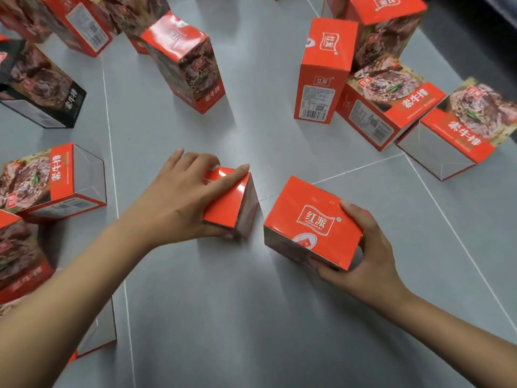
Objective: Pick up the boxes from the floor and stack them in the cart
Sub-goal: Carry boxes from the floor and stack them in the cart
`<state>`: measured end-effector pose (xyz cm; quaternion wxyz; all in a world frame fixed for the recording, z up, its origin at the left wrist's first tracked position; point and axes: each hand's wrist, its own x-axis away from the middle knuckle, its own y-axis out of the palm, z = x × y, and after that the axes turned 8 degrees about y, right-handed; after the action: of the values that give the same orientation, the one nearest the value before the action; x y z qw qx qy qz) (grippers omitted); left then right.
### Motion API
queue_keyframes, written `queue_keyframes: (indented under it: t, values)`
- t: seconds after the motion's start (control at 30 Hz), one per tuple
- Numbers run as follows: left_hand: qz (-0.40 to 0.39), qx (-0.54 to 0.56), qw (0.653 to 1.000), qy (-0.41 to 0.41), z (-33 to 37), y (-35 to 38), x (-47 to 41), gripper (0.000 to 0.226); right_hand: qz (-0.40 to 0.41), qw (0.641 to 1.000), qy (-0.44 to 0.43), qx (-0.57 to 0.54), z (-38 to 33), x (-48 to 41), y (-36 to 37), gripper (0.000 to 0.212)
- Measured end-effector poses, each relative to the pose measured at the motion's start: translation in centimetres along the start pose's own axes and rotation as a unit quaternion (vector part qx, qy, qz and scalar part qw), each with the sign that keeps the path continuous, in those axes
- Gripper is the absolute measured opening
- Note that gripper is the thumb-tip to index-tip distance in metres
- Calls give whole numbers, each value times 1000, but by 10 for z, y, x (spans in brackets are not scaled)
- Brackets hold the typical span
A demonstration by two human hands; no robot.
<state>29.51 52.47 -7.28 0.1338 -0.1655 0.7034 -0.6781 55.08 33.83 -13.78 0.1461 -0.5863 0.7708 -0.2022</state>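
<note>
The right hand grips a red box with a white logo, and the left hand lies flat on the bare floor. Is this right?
No. In the head view the left hand grips a second red box, not the floor. The right hand does grip the logo box.

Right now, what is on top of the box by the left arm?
The left hand grips the box, fingers across its red top, thumb on the near side. Any print beneath the palm is hidden.
</note>
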Motion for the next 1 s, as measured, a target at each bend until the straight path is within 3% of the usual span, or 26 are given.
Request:
queue_keyframes:
  t: [0.07,0.2,0.3,0.4,0.63,0.8,1.0]
  values:
    - [5,7,999,-46,9,-4,1,94,24,999,35,-19,-8,-4,-3,87]
    - [-39,25,992,-121,25,-35,2,93,87,968,204,-116,-49,-8,-9,76]
    - [-62,50,984,-160,30,-87,2,95,129,926,338,-107,-85,-8,-23,70]
    - [-69,62,984,-150,34,-157,2,96,119,901,411,-68,-127,-2,-61,74]
    - [-80,92,987,-108,56,-367,0,93,139,879,454,-36,-304,29,-211,67]
    - [-96,102,988,-69,89,-519,3,102,174,873,455,-35,-435,71,-311,69]
    - [-84,102,989,73,136,-626,6,106,259,851,453,-56,-539,138,-370,73]
